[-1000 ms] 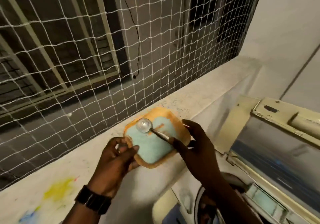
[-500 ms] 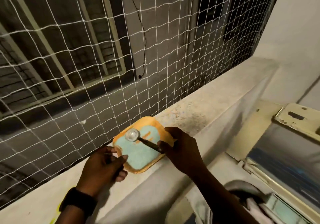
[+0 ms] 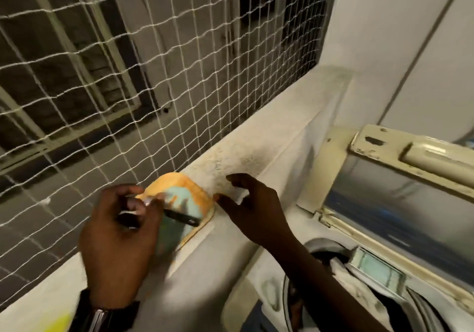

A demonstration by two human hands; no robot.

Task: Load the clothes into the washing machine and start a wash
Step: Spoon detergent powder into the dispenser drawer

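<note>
An orange tub (image 3: 188, 186) of blue-green detergent powder sits on the concrete ledge (image 3: 256, 152) against the net. My left hand (image 3: 120, 239) is closed over the tub's near side and grips the bowl end of a spoon (image 3: 183, 219), whose dark handle sticks out to the right. My right hand (image 3: 256, 208) hovers just right of the tub, fingers spread and holding nothing. At lower right the top-loading washing machine (image 3: 259, 306) stands with its lid (image 3: 400, 193) raised. Light and dark clothes (image 3: 341, 272) lie in the drum. The view is blurred by motion.
A white rope net (image 3: 179, 75) closes off the opening above the ledge, with a barred window behind it. A pale wall (image 3: 397, 36) rises at the right behind the machine. A yellow stain (image 3: 60, 321) marks the ledge near my left wrist.
The spoon passed from my right hand to my left. My right hand let go and opened beside the tub. My left hand moved up over the tub's near edge.
</note>
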